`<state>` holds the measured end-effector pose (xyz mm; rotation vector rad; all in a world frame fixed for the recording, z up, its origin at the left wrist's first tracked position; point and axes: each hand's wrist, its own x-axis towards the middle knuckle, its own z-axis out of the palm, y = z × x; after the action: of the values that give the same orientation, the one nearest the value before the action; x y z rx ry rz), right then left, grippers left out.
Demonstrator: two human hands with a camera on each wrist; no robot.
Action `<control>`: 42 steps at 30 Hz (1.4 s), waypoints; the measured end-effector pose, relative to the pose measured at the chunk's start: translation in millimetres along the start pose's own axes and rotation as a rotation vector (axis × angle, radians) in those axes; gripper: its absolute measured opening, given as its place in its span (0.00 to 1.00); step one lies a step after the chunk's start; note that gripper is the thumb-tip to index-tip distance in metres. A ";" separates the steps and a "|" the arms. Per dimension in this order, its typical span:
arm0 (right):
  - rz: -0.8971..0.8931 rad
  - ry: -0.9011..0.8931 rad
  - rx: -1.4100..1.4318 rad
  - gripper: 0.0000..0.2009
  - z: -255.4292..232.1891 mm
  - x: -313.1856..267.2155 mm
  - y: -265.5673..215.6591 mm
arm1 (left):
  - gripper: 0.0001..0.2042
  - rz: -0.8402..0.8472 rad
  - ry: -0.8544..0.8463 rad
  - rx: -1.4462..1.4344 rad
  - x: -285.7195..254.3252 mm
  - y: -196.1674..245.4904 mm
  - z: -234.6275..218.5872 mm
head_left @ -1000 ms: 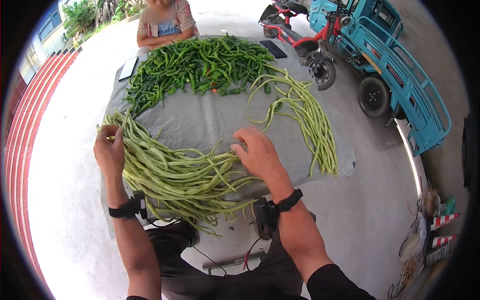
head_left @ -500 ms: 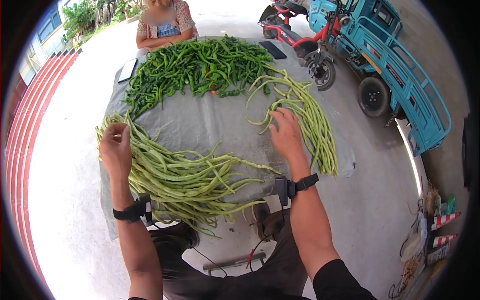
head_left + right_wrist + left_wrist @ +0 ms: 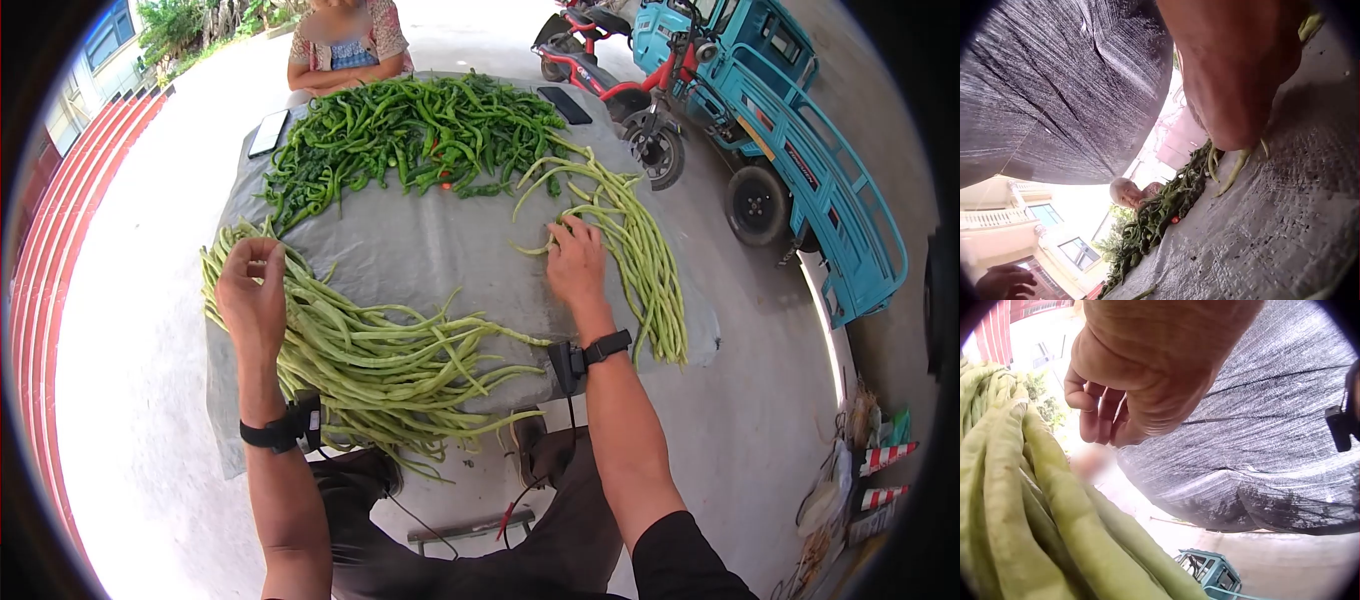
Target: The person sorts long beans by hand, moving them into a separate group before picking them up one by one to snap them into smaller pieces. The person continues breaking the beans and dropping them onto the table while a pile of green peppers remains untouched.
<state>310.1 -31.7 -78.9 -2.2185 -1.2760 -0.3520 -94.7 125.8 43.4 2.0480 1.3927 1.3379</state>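
Observation:
Long pale-green beans form a large pile at the cloth's left and a smaller pile at its right. Above the large pile's upper left is my left hand, fingers loosely curled. In the left wrist view this hand holds nothing visible, beside thick bean pods. My right hand rests its slightly bent fingers at the smaller pile's left edge; their undersides are hidden. The right wrist view shows bean ends protruding beyond the right hand.
Green peppers cover the far side of the grey cloth, between a white-screened phone and a dark phone. A person sits beyond. A red scooter and blue cargo vehicle stand right.
My right hand has moved from the large pile's right end to the smaller pile. One bean of the large pile now extends farther right. My left hand has shifted slightly right, and the head view has moved.

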 end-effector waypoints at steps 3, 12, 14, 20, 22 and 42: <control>-0.008 0.052 0.093 0.19 0.6 6.7 8.7 | 0.07 0.007 0.017 -0.007 1.4 -2.9 1.2; 0.606 0.112 1.430 0.14 -34.2 30.5 52.9 | 0.06 0.013 0.035 -0.050 -0.6 2.8 6.4; 0.624 0.141 1.589 0.14 -36.4 31.2 60.1 | 0.06 0.015 0.039 -0.053 -1.6 4.4 8.1; 0.591 0.146 1.468 0.13 -42.7 34.8 54.8 | 0.05 0.018 0.056 -0.063 -2.5 6.3 8.7; 0.586 0.128 1.263 0.12 -37.6 35.7 59.5 | 0.05 0.029 0.057 -0.064 -3.0 5.5 9.1; 0.192 0.121 0.665 0.05 -104.2 38.1 12.3 | 0.03 0.041 0.070 -0.166 -5.6 11.4 6.4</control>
<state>345.0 -69.9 20.1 -1.6964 -0.9266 0.0203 -83.6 117.1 45.2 1.9481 1.2290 1.5020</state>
